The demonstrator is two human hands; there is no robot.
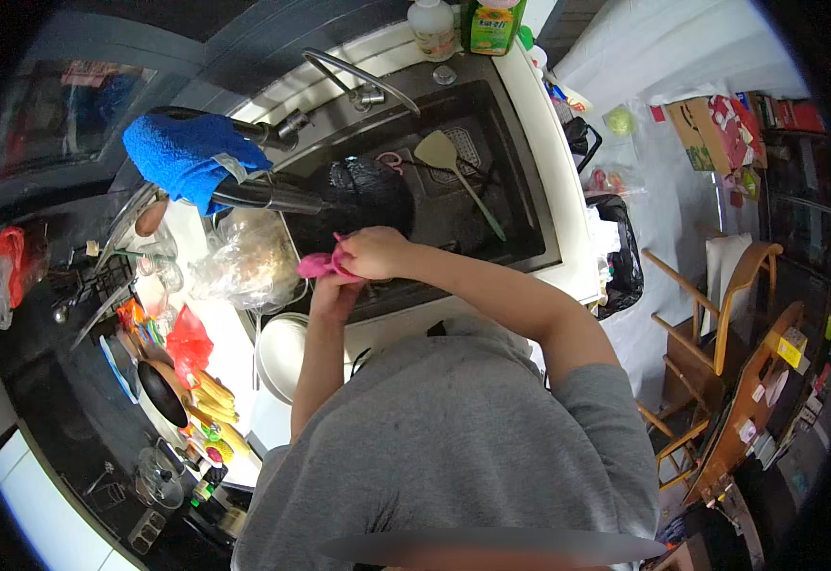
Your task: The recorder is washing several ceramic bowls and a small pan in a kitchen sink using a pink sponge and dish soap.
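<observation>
A pink cloth (319, 265) is bunched between my two hands over the near left edge of the dark sink (530, 214). My right hand (376, 253) grips it from above, and my left hand (337, 296) holds it from below, its fingers partly hidden. Just beyond them a dark round pan or pot (369, 196) lies in the sink, its detail lost in shadow. A pale spatula with a green handle (469, 189) lies in the sink to the right. A pink ring-shaped thing (391, 161) sits near the pan's far side.
A metal faucet (365, 78) arches over the sink. A blue towel (187, 157) hangs at the left over a dark curved bar. Clear plastic bags (251, 260) and stacked white plates (283, 357) stand left of my hands. Bottles (433, 32) line the sink's back edge.
</observation>
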